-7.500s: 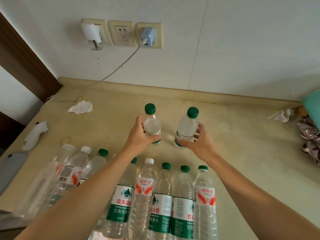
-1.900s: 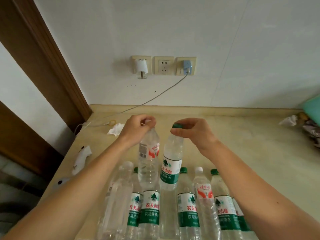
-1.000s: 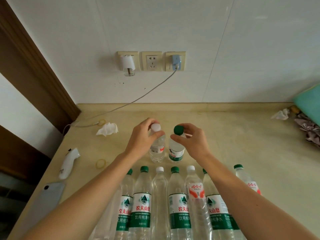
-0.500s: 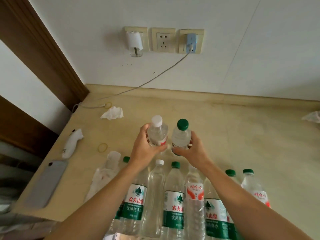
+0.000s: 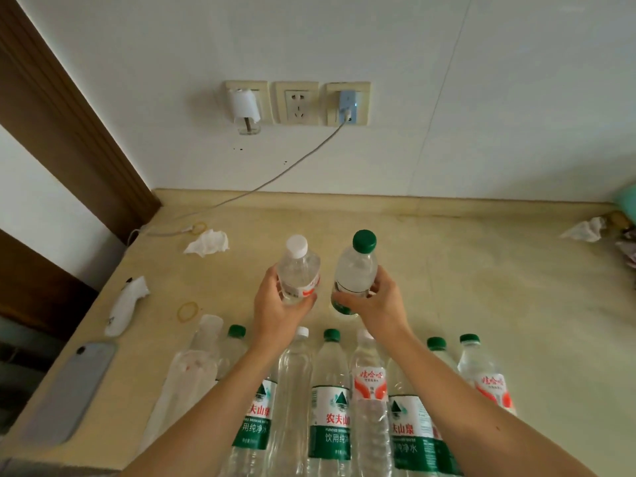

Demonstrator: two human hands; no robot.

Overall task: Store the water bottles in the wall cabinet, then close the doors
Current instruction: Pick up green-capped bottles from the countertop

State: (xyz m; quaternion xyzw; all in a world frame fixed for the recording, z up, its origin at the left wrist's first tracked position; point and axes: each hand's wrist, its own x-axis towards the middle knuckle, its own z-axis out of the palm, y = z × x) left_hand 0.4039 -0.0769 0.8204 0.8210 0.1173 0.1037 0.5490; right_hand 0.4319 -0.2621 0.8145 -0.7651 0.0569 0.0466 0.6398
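My left hand [image 5: 277,309] grips a clear water bottle with a white cap [image 5: 298,266] round its body. Beside it, my right hand [image 5: 377,306] grips a clear bottle with a green cap [image 5: 356,270]. Both bottles stand upright, side by side over the beige counter [image 5: 481,287], and I cannot tell whether they touch it. Below my arms a row of several more water bottles [image 5: 330,390] stands at the counter's near edge, with green or white caps. The wall cabinet is out of view.
A crumpled tissue [image 5: 207,242], a rubber band [image 5: 188,310], a white handheld device [image 5: 125,304] and a grey phone [image 5: 74,387] lie on the left of the counter. A charger cable [image 5: 275,177] runs from the wall sockets [image 5: 297,103]. More tissue [image 5: 583,230] lies far right.
Over the last second my hands slid from the two caps down to the bottle bodies. The view tilted up slightly in the last half second.
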